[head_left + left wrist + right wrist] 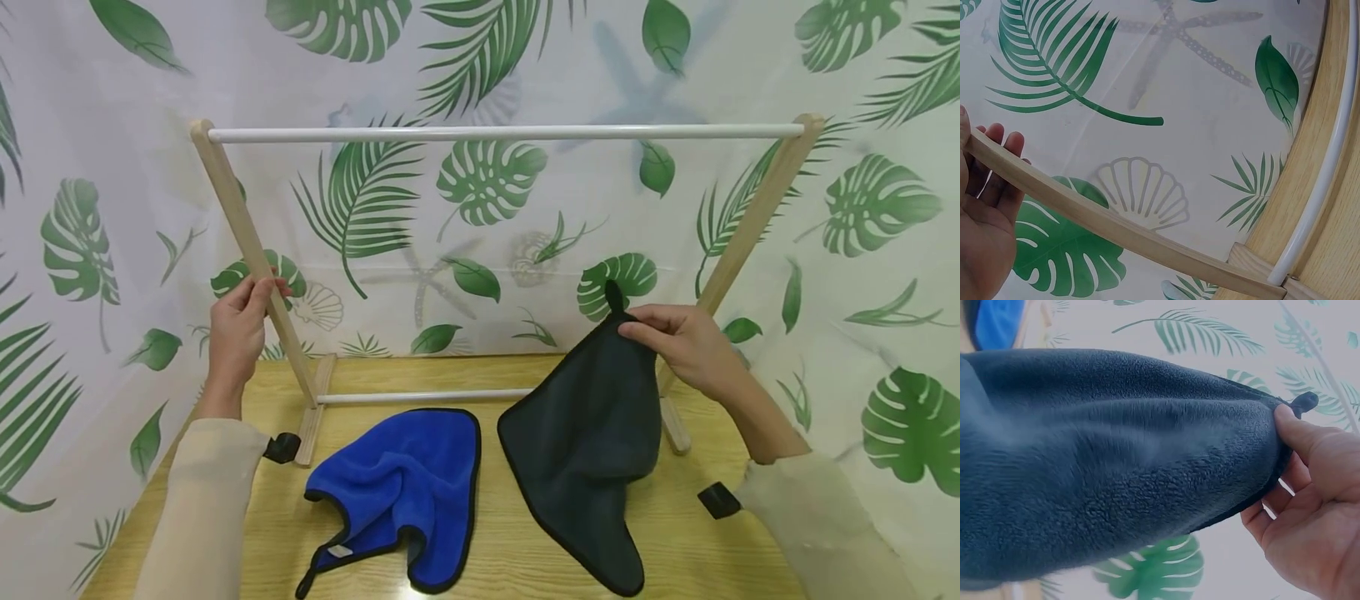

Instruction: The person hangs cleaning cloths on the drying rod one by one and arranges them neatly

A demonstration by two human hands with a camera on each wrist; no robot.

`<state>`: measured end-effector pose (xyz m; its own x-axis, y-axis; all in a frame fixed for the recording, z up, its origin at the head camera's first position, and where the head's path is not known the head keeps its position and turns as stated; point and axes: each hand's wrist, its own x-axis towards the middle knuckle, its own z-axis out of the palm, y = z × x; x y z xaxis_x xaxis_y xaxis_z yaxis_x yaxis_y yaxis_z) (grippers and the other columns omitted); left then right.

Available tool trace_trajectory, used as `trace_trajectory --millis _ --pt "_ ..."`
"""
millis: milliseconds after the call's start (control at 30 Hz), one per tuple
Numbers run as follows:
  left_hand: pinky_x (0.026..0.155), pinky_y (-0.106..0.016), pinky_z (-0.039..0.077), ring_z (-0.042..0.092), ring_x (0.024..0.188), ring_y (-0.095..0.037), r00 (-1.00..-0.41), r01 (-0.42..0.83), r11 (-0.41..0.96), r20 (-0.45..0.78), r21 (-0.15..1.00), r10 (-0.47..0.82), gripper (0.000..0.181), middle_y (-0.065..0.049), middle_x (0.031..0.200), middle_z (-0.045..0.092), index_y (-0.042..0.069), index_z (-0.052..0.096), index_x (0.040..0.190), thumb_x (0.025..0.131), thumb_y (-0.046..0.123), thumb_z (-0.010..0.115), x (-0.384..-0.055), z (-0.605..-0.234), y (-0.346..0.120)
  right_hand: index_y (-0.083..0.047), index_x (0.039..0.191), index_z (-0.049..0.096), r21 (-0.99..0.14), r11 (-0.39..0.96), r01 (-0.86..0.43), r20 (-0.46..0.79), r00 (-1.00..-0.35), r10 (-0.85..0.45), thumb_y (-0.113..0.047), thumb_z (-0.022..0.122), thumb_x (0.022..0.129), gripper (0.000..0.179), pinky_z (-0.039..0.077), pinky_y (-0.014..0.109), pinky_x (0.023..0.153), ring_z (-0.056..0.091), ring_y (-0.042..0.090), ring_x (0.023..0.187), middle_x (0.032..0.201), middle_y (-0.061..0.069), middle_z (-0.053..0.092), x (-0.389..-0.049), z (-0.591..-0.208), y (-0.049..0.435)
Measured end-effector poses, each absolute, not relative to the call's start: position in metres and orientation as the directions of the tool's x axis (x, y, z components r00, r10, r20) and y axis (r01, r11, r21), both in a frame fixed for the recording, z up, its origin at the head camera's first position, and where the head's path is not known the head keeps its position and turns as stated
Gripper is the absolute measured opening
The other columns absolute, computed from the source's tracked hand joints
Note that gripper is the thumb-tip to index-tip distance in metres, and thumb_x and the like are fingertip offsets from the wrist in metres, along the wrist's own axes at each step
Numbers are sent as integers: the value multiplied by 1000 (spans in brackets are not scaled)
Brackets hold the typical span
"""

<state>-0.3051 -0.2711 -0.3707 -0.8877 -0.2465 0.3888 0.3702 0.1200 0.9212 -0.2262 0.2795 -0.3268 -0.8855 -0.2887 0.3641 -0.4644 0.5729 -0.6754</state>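
Observation:
A dark grey towel (588,425) with black edging hangs from my right hand (686,346), which pinches its top corner beside a black hanging loop (615,297). In the right wrist view the thumb lies on the grey pile of the towel (1147,450), with the other fingers behind the edge. My left hand (243,325) grips the left wooden post of a drying rack (243,225). Seen from the left wrist, the post (1116,228) runs between thumb and fingers. A blue towel (420,492) with black edging and a loop lies crumpled on the table.
The rack's white top rail (510,132) spans both posts, and a lower white rod (427,396) joins the wooden feet. Leaf-printed cloth (487,250) stands behind the rack and at the sides. The wooden table (720,542) lies below.

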Motion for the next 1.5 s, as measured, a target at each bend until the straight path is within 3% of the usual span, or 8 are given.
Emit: trace_trajectory --millis 233,367,500,633,833,1067,1233,1500 --pt "100 -29 48 65 107 -14 -896 367 97 380 925 -232 39 -1 106 72 6 70 128 104 34 61 -304 -371 -272 3 124 72 -610 596 -521 413 -852 -322 -7 65 103 25 48 15 72 61 5 84 99 10 73 -233 -295 274" --pt "101 -27 48 66 105 -13 -895 369 87 379 925 -233 35 -1 105 72 6 72 124 104 33 61 -304 -371 -272 2 125 72 -605 584 -541 439 -839 -322 -8 64 103 26 50 12 80 65 0 96 106 -1 74 -237 -273 271" --pt "99 -25 48 66 105 -12 -896 369 76 377 926 -234 35 -1 105 73 5 72 124 104 32 62 -305 -371 -272 3 126 72 -616 567 -546 460 -834 -304 -7 65 103 26 51 12 80 66 -1 96 107 -16 71 -242 -250 268" --pt "96 -26 48 65 107 -12 -896 365 107 380 925 -231 38 -1 106 73 5 71 128 104 33 60 -305 -372 -271 7 126 70 -591 554 -586 501 -805 -317 -3 64 102 26 50 11 76 65 0 90 103 -22 70 -249 -230 269" --pt "101 -31 47 65 108 -12 -898 353 131 375 926 -229 38 1 105 73 5 71 127 105 34 60 -305 -373 -272 6 124 72 -526 544 -654 562 -747 -354 -1 64 101 25 42 14 66 58 7 74 95 -14 72 -258 -200 272" --pt "102 -28 48 66 106 -12 -897 367 106 382 924 -222 41 0 105 73 2 69 131 104 33 61 -306 -372 -275 1 122 74 -513 517 -686 617 -713 -334 0 65 101 24 45 11 73 59 8 81 97 -13 73 -269 -163 271" --pt "106 -34 47 64 109 -11 -903 355 155 381 922 -197 48 2 108 72 1 64 137 105 36 59 -304 -371 -277 0 124 74 -491 557 -670 623 -717 -313 -7 65 103 24 42 13 76 54 11 81 92 -13 71 -280 -146 267" --pt "111 -41 44 63 111 -12 -909 344 146 368 928 -194 46 2 108 72 2 63 139 106 34 57 -306 -372 -278 -5 122 76 -613 509 -605 562 -786 -258 -12 63 104 23 47 8 86 63 9 84 88 -8 71 -297 -120 263"
